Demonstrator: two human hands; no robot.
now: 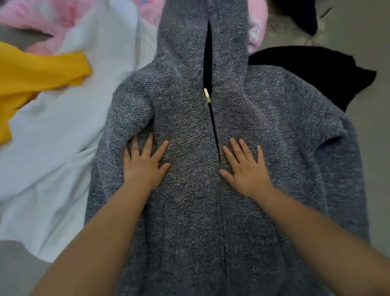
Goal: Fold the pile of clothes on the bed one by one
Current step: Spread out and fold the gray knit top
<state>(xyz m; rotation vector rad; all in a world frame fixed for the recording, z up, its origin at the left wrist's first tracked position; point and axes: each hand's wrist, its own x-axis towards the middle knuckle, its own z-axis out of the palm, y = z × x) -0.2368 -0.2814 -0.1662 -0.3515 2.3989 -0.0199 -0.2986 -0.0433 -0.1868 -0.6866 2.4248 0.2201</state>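
Two flat, spread hands, left hand (144,164) and right hand (247,167), press one grey hoodie (195,218); perhaps five other garments.

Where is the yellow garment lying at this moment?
In the head view, the yellow garment lies at the far left of the bed, its right end resting on the white garment, left of the grey hoodie and below the pink clothing.

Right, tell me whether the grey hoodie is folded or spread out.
Spread out. The grey hoodie lies flat, front up, hood extended; left hand and right hand press flat on its chest.
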